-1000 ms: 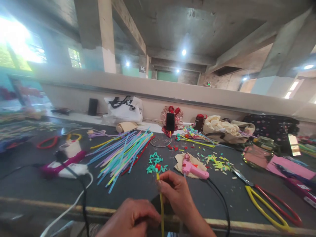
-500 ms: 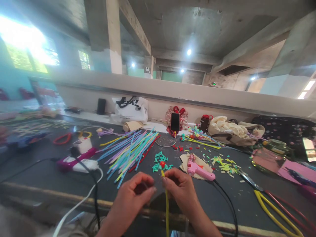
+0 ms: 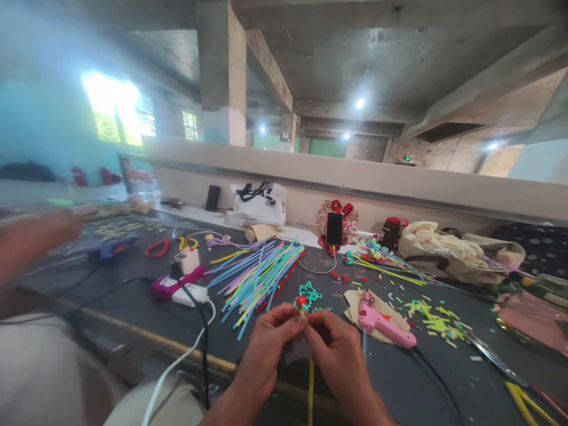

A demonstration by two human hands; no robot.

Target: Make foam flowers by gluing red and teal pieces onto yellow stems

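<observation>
A yellow pipe cleaner (image 3: 311, 384) hangs down between my hands. At its top is a small red head (image 3: 302, 300) with bits of teal showing around it. My right hand (image 3: 339, 346) pinches the stem just below the head. My left hand (image 3: 273, 340) has thumb and forefinger closed at the base of the same head, touching the right fingertips. The exact pinch point is partly hidden by the fingers. Just beyond lie short teal pieces (image 3: 310, 290) in a loose heap.
Long coloured pipe cleaners (image 3: 261, 275) lie left of centre. A pink glue gun (image 3: 386, 325) rests on brown paper at right, near yellow-green snippets (image 3: 432, 316) and scissors (image 3: 497, 358). A power strip (image 3: 180, 287) trails cables. Another person's arm (image 3: 39, 239) reaches in at left.
My left hand, apart from the stem before, has closed in at the red head against my right fingers. Teal now shows around the head. The view has swung left, bringing another person's arm in.
</observation>
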